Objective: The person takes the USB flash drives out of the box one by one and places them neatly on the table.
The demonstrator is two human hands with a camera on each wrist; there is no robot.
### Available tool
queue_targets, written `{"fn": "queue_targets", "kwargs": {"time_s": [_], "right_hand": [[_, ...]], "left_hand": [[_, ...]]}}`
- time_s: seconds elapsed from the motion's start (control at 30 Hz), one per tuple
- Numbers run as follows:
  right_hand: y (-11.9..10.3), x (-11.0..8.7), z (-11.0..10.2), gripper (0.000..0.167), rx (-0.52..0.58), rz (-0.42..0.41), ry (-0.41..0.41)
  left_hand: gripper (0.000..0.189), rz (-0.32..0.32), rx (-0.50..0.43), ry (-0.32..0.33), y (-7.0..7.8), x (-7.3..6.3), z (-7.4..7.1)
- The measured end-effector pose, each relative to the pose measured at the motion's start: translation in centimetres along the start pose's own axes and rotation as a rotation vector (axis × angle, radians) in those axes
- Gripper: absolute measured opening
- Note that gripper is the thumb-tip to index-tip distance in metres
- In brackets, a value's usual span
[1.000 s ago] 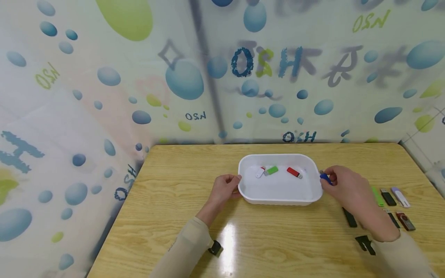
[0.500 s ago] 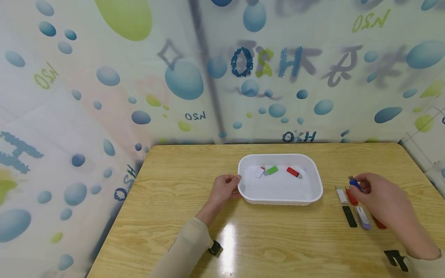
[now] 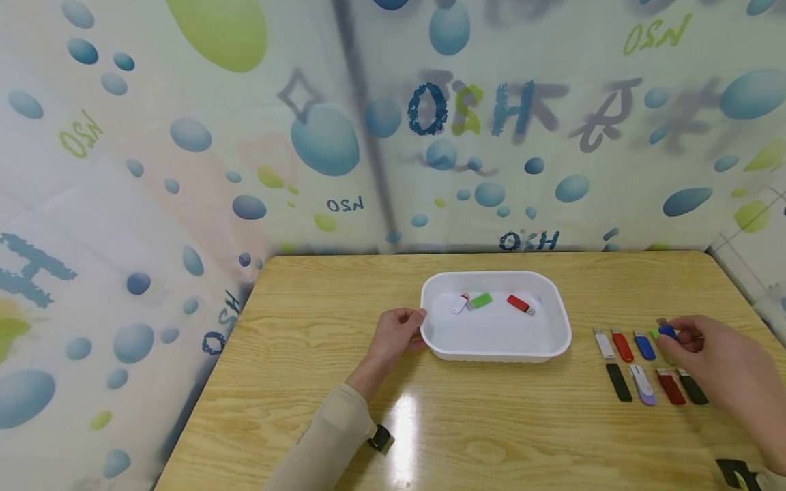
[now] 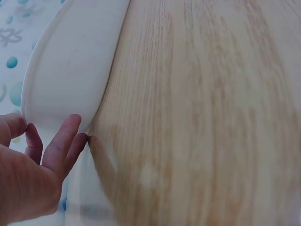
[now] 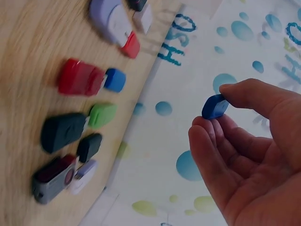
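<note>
My right hand [image 3: 721,358] pinches a blue USB stick [image 5: 215,106] between thumb and fingers, above the right part of the table. Below and around it, USB sticks lie in two rows: a white one [image 3: 604,344], a red one [image 3: 622,346], another blue one [image 3: 645,346] and a green one, partly covered by the hand, at the back. A black stick [image 3: 618,382] and a purple-and-white one [image 3: 642,384] belong to the front row. At the white plastic tray [image 3: 497,356], my left hand [image 3: 396,334] pinches the left rim, other fingers against its outer wall.
Inside the tray lie a white-and-red USB stick [image 3: 460,304], a green one [image 3: 481,301] and a red one [image 3: 520,304]. A silver-and-red stick [image 5: 54,179] shows in the right wrist view. A patterned wall sheet [image 3: 245,136] rises behind the wooden table [image 3: 307,307].
My right hand has moved right, from beside the tray's right edge to over the rows of sticks, keeping the blue USB stick. The left hand and tray stay put.
</note>
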State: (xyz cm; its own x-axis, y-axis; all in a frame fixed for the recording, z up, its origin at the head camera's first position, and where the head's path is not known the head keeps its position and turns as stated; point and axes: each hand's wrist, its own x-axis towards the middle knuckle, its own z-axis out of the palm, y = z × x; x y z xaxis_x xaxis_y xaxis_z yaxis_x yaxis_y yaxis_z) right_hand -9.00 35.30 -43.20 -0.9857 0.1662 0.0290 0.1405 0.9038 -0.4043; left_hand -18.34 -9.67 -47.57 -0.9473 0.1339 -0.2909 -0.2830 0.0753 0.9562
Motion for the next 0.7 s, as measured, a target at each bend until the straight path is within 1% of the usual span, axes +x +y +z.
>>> {"fn": "queue_targets", "kwargs": {"time_s": [0.13,0.27,0.43,0.53,0.7], "right_hand": [[1.2,-0.1,0.2,0.038,0.014,0.054,0.034],[2.3,-0.4,0.5,0.034,0.056,0.060,0.097],[4.1,-0.9,1.0,0.026,0.141,0.037,0.178],[5.6,-1.0,1.3,0.024,0.158,0.046,0.204],[7.7,-1.0,1.9,0.027,0.146,0.101,0.214]], "left_hand": [[0.039,0.002,-0.001,0.000,0.0,0.0,0.0],[0.040,-0.001,-0.002,0.003,0.0,0.1,0.0],[0.038,0.005,-0.011,0.006,-0.1,0.2,-0.1],[0.039,0.012,-0.012,0.003,-0.2,0.2,-0.1],[0.040,0.014,-0.007,0.009,-0.1,0.2,0.0]]}}
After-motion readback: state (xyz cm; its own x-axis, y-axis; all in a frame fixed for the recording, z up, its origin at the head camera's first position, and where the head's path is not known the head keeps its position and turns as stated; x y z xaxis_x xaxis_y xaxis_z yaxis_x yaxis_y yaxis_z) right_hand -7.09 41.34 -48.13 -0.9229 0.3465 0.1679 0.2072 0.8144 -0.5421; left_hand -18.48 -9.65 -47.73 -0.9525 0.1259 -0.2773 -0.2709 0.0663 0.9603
